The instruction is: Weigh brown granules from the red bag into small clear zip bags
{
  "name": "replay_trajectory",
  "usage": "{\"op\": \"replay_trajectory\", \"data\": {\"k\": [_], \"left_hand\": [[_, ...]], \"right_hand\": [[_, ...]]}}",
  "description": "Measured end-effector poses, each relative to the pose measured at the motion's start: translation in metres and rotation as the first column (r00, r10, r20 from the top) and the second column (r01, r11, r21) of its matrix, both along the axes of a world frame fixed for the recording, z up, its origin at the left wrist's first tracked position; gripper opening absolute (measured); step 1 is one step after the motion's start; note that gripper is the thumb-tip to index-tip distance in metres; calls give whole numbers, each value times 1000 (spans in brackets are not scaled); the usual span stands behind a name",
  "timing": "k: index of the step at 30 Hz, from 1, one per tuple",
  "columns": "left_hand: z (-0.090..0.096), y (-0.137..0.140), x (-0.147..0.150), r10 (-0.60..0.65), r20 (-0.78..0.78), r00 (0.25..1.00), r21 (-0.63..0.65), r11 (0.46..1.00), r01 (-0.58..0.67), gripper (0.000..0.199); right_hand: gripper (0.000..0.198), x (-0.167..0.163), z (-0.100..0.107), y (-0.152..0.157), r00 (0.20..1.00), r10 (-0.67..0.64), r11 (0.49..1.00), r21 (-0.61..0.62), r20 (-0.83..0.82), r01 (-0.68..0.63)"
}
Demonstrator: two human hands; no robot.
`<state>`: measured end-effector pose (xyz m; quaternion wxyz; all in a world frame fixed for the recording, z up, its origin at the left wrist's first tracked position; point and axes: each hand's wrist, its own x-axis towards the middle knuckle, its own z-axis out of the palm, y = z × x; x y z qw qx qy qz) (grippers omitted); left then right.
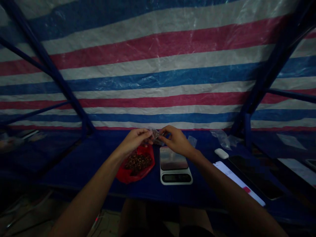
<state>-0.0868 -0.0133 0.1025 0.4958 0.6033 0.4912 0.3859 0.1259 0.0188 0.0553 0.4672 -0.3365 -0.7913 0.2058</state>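
A small clear plastic bag (156,135) is pinched between both my hands above the back of the table; what it contains is too dim to make out. My left hand (137,140) grips its left side with closed fingers. On its right side, my right hand (175,140) holds it between thumb and fingertips. Below my left hand lies an open red plastic bag (128,176) with many small brown bean-like pieces (138,162) in it. A white digital scale (176,178) with a bare metal plate (173,158) stands under my right hand, its display dark.
Beside the scale is another clear bag (192,141). Farther right are crumpled clear plastic (223,138), a white earbud case (221,153), a lit phone (237,181) and a dark phone (256,177). Blue metal posts (66,89) and a striped tarp (158,75) close off the back.
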Motion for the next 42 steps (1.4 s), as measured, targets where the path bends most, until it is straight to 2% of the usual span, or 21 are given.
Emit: {"op": "replay_trajectory", "data": {"k": [4,7,12,15,17,19,22,24,28,29,31,32,33,37,39,42], "left_hand": [[-6,-21,-36,45,26,999,-67,997,-43,25],[-6,-35,-54,42,-22,999,-46,998,-43,25],[-1,-57,-61,81,-250,965,48,996,-71,22],[2,-66,-60,58,-317,947,106,994,-25,24],[2,-70,-59,28,-342,939,109,994,10,23],[0,-72,-58,31,-375,926,109,994,11,19],[-6,-74,-59,154,-444,883,177,981,-82,18],[-10,-77,-60,226,-484,845,222,966,-131,20],[-21,-88,-62,289,-504,814,360,927,-107,15],[-24,-90,-62,308,-487,817,414,905,-94,27],[-30,-93,-61,309,-447,840,475,877,-70,66],[-34,-93,-60,286,-429,857,469,881,-60,78],[-38,-92,-60,255,-407,877,447,893,-52,79],[-52,-87,-63,208,-272,940,426,901,-77,41],[-56,-84,-66,225,-249,942,438,894,-98,34],[-55,-77,-73,238,-298,924,421,902,-97,33]], "right_hand": [[7,-29,-4,-12,992,128,992,-19,22,-127],[11,-46,2,-25,970,242,963,-127,5,-240],[33,-72,12,-39,920,390,883,-301,40,-361],[34,-81,10,-39,877,479,821,-371,33,-434],[29,-84,7,-39,868,497,798,-399,13,-451],[24,-85,4,-40,871,491,808,-387,24,-445],[25,-84,0,-42,936,345,900,-308,66,-309],[27,-83,-2,-44,967,244,935,-282,73,-215],[29,-87,-1,-47,957,285,905,-343,44,-253],[29,-88,0,-48,954,298,899,-348,38,-267],[28,-92,4,-49,949,315,890,-355,24,-286],[27,-94,5,-50,946,324,884,-362,16,-297],[27,-95,7,-51,943,334,877,-370,9,-307],[32,-95,11,-51,949,317,867,-408,11,-285],[33,-93,12,-50,961,277,865,-438,7,-246],[32,-91,12,-46,971,240,853,-473,-17,-220]]}}
